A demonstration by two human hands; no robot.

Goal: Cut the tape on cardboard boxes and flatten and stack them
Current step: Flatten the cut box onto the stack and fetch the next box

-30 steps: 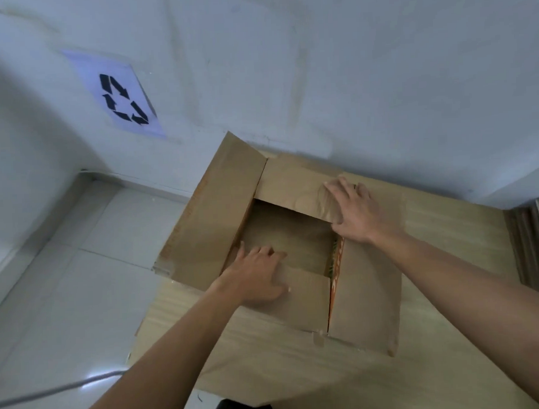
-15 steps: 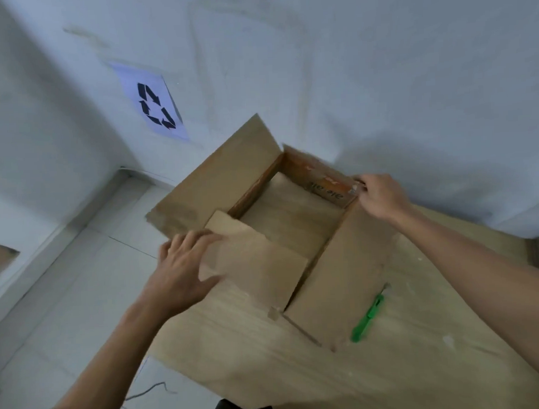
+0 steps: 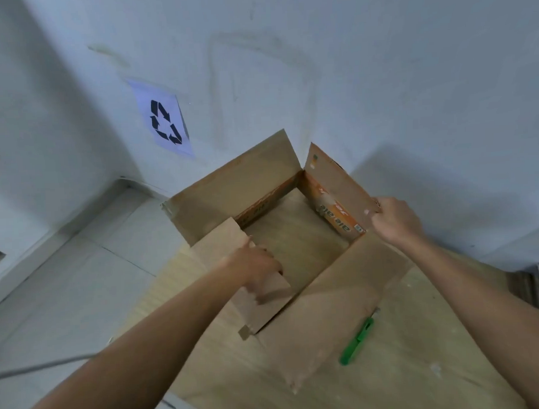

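Left hand (image 3: 255, 266) grips the near flap (image 3: 221, 252), right hand (image 3: 395, 220) pinches the far flap (image 3: 332, 177), fingers curled; advise pressing opposite corners of the cardboard box (image 3: 344, 309) together to flatten.

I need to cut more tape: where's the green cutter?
In the head view, the green cutter lies on the wooden table, right of the cardboard box.
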